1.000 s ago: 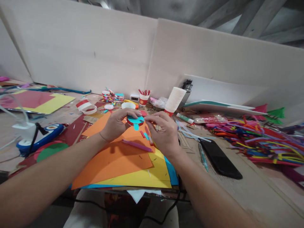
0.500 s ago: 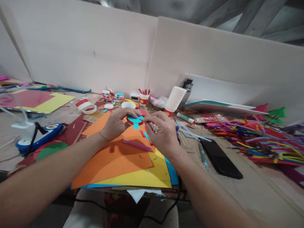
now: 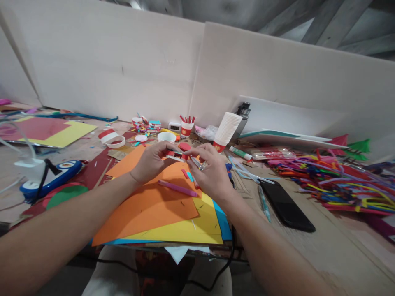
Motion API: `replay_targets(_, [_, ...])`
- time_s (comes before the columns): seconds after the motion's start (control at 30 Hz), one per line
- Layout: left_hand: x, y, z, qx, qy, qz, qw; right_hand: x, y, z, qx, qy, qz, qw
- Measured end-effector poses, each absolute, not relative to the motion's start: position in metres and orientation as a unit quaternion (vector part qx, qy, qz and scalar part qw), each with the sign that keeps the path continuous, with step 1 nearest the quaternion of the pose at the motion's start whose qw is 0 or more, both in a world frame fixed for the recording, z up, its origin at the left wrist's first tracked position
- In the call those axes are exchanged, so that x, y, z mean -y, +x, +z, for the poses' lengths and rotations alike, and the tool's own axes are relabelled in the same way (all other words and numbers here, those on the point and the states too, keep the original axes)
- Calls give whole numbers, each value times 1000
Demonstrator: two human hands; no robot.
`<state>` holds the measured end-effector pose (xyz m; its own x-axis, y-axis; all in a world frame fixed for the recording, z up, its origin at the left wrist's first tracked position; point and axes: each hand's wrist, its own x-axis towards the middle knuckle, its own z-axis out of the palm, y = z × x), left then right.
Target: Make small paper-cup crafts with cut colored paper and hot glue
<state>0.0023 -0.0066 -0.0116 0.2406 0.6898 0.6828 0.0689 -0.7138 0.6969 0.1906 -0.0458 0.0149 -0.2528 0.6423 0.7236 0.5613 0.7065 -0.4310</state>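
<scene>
My left hand (image 3: 151,161) and my right hand (image 3: 210,170) meet above a stack of coloured paper sheets, with an orange sheet (image 3: 148,201) on top. Both pinch a small round red-and-white paper cup piece (image 3: 174,155), now seen edge-on between the fingertips. My right hand also has a small metal tool, likely scissors (image 3: 197,163), against its fingers. A pink pen (image 3: 178,188) and small red and teal paper scraps (image 3: 189,175) lie on the orange sheet just below my hands.
A stack of white paper cups (image 3: 226,130), a red cup of sticks (image 3: 187,127), a glue stick (image 3: 240,153) and cut cup rings (image 3: 112,139) stand behind. A black phone (image 3: 285,207) and a pile of coloured pipe cleaners (image 3: 339,183) lie right. A blue stapler-like device (image 3: 51,179) lies left.
The round piece showed its teal face before; it has been tilted so that only its red-and-white edge shows. My right hand's fingers shifted slightly left onto it.
</scene>
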Motion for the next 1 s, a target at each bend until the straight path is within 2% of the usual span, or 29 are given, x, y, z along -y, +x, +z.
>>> replay_targets(0.2, [12,10,-10,-313,668,504,449,35,193,12,712,-445,271,470])
replay_targets(0.3, [11,12,-11,-334,644,488,485,31,194,10,665,-446,389,455])
replay_targets(0.43, [11,12,-11,-346,622,478,515,31,193,10,627,-425,471,453])
replay_targets(0.57, [11,12,-11,-360,609,459,537,32,193,10,607,-415,495,463])
replay_targets(1.0, [13,12,-10,-362,585,456,565,30,191,9,622,-466,440,450])
